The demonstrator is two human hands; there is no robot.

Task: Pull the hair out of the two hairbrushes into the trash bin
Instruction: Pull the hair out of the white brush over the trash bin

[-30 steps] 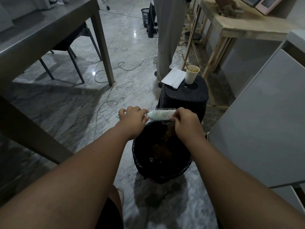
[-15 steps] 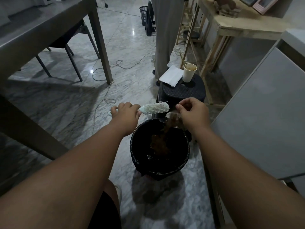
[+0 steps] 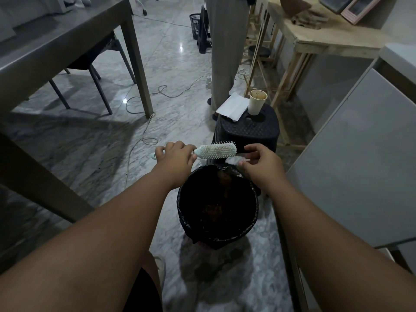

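A pale mint hairbrush (image 3: 217,150) is held level above the far rim of the black-lined trash bin (image 3: 183,212), bristles facing me. My left hand (image 3: 174,158) is closed around its handle. Just right of the brush tip, my right hand (image 3: 258,164) hovers over the bin's rim with thumb and fingers apart and nothing clearly held. A brown clump of hair (image 3: 224,179) hangs in the air below the brush, inside the bin's mouth. More brown hair (image 3: 211,208) lies at the bottom. No second brush is in view.
A black plastic stool (image 3: 248,130) behind the bin carries a paper cup (image 3: 257,102) and white paper (image 3: 231,106). A person in grey trousers (image 3: 225,50) stands beyond it. A grey table (image 3: 67,43) is left, a white cabinet (image 3: 360,158) right, and cables (image 3: 144,102) cross the floor.
My right hand pulled a clump of hair off the brush, moved right over the bin and opened; the hair now drops into the bin. My left hand kept the brush steady.
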